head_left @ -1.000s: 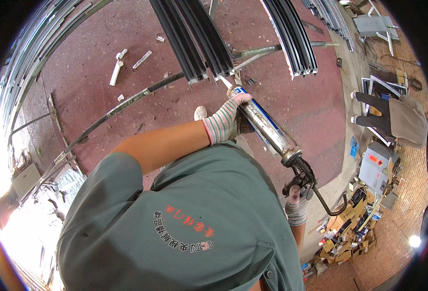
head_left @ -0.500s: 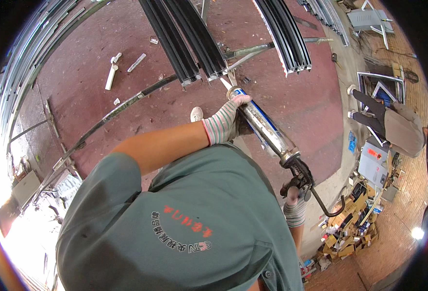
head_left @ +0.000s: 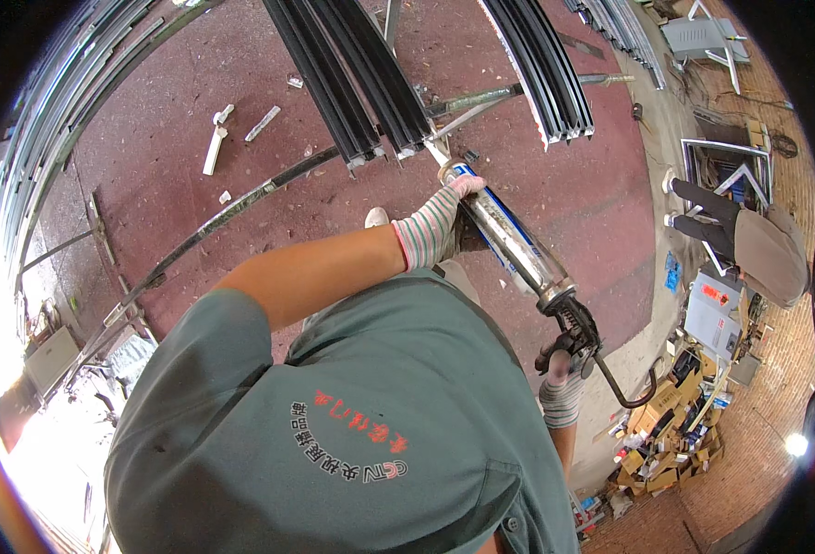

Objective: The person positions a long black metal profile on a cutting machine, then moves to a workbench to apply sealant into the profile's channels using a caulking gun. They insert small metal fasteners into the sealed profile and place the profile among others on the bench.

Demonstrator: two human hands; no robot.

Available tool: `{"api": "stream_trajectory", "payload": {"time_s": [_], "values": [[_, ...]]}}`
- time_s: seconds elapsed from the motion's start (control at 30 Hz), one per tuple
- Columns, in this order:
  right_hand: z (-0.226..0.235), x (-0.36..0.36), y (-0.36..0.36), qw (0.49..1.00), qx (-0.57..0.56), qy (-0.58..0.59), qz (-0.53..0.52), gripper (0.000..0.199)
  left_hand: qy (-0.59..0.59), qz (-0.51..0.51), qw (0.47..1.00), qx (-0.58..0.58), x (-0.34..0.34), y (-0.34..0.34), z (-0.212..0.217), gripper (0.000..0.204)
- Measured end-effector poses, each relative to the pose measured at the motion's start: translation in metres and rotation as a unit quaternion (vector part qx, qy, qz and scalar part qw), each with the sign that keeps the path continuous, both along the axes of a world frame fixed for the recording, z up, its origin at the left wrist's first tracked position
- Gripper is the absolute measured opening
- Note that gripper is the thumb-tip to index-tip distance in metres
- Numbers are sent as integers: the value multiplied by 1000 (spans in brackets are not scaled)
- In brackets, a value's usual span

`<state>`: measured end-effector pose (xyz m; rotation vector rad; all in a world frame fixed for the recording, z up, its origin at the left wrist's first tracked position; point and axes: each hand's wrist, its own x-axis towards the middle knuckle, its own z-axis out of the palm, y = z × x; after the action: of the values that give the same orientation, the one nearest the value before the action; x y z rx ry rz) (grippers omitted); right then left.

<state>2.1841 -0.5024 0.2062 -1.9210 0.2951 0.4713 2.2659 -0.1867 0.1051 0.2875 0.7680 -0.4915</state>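
Shirt (head_left: pixel 334 397): our grey-green front fills the near part of the view, below the tool.
Right hand (head_left: pixel 563 383): in a striped glove, we clamp it around the handle end (head_left: pixel 581 325) of the sealant gun (head_left: pixel 521 247); our fingers are partly hidden, so we cannot tell whether we are squeezing.
Sealant gun: it slants across in front of us, its hooked rod (head_left: pixel 624 399) jutting out past our right hand and its front pointing forward and left.
Left hand (head_left: pixel 435 222): also gloved, we wrap it around the front of the barrel, thumb along the top.
Nozzle (head_left: pixel 439 153): its pale tip stands at the near end of the closer pair of black bars (head_left: pixel 380 83); we cannot tell whether it touches.
Nozzle work: we judge the step in hand to be lining up the tip with, or feeding sealant into, that bar end.
Squeeze: the next move, as we judge it, calls for a steady left-hand aim and an even right-hand press.
Rail (head_left: pixel 308 163): it crosses the red floor (head_left: pixel 601 240) below the bars.
Bundle (head_left: pixel 544 69): more dark bars lie to the right, apart from the nozzle.
Co-worker (head_left: pixel 766 249): well apart, at far right, beside white frames (head_left: pixel 749 180).
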Motion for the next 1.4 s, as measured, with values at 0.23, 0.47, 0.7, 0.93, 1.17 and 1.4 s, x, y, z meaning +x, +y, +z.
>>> {"api": "stream_trajectory", "payload": {"time_s": [0.23, 0.47, 0.7, 0.93, 1.17, 1.4], "values": [[-8, -1, -11, 1000, -6, -5, 3, 19, 2, -4, 1000, -8, 2, -3, -4, 46], [-8, -7, 2, 999, 39, -22, 9, 15, 6, -5, 1000, 8, 1, -2, -1, 49], [49, 7, 18, 976, 156, 76, 129, 68, 18, -13, 1000, -1, 0, -5, -1, 47], [31, 8, 2, 982, 142, 106, 67, 67, 53, 38, 998, -6, -11, -9, 11, 46], [15, 2, -17, 995, 21, 27, 92, 27, 24, -19, 999, 41, 0, -28, 23, 49], [-26, 23, -102, 965, 236, 93, 58, 55, -26, -70, 997, 36, 51, -81, 32, 51]]}}
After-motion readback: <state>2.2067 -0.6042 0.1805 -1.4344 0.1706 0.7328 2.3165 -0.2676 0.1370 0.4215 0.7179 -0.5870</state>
